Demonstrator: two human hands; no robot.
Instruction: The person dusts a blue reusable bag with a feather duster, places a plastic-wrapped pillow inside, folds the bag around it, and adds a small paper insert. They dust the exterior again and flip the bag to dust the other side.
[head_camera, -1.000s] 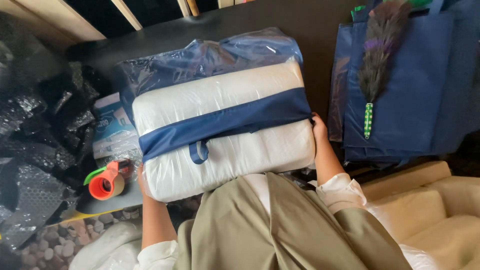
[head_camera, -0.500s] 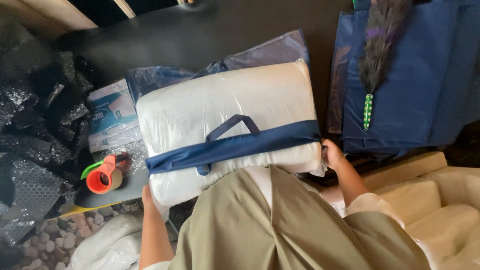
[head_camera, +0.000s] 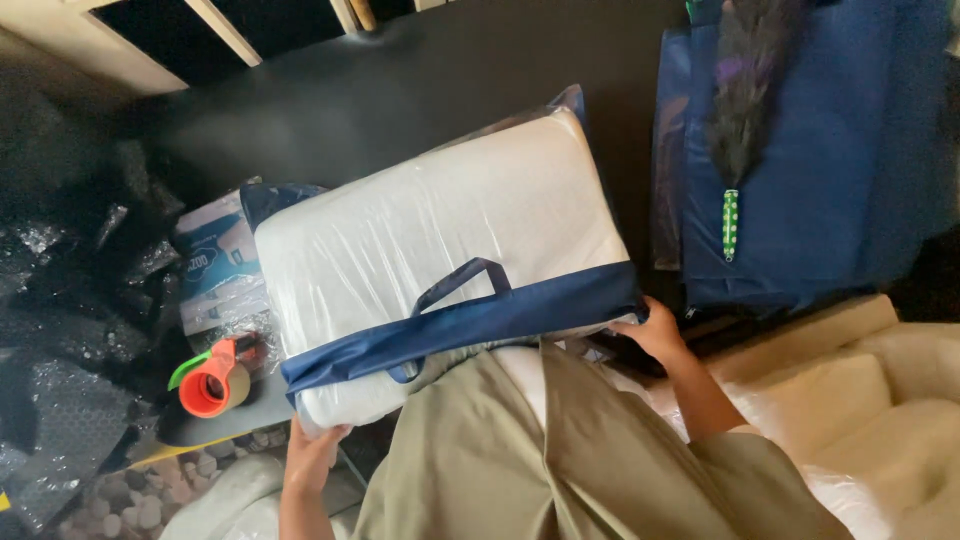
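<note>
- While I hold the bagged white pillow (head_camera: 440, 260) against my lap, its far end lies out over the dark surface (head_camera: 400, 90).
- Left hand (head_camera: 315, 455) clamped on the near left corner of the clear plastic cover; fingers curled underneath.
- Right hand (head_camera: 655, 335) closed on the near right corner, at the end of the navy band (head_camera: 470, 325).
- Carry handle (head_camera: 460, 280) unused, lying flat on the band.
- Risk, my judgement: slick plastic could slide through corner grips, dropping the pillow sideways.
- Orange tape dispenser (head_camera: 212, 380) sits just beside the left corner; a swing could knock it.
- Blue bag (head_camera: 830, 180) stands near the right edge.
</note>
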